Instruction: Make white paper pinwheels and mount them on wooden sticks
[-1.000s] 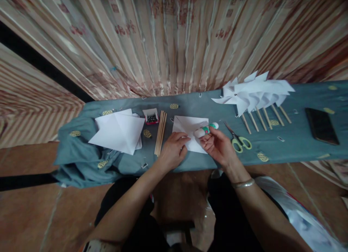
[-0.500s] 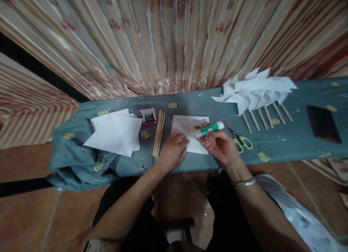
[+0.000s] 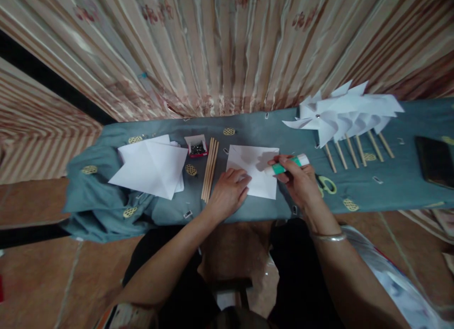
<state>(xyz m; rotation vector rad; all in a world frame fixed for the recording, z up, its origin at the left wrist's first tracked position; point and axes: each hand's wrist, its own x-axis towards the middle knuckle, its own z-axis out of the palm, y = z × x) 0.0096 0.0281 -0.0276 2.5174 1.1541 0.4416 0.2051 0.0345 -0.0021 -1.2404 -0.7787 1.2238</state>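
Note:
A square sheet of white paper [image 3: 260, 165] lies on the cloth in front of me. My left hand [image 3: 230, 191] rests on its left part, fingers extended over the surface. In my right hand [image 3: 298, 180] is a green and white glue stick [image 3: 283, 165], held above the sheet's right side with one end pointing left. Left of the sheet lie several thin wooden sticks [image 3: 210, 170] and a small red and white box [image 3: 196, 146] of dark metal pins. Partly behind my right hand are scissors with light green handles [image 3: 327, 184].
At the left is a stack of white paper sheets [image 3: 152, 165]. Several paper pinwheels [image 3: 340, 113] on sticks lie at the back right, and a dark phone [image 3: 434, 161] farther right. A striped curtain [image 3: 227, 54] hangs behind the cloth-covered table [image 3: 383, 191].
My left hand's fingers have flattened out on the paper. My right hand has shifted right with the glue stick and turned more palm-down. The view has shifted slightly.

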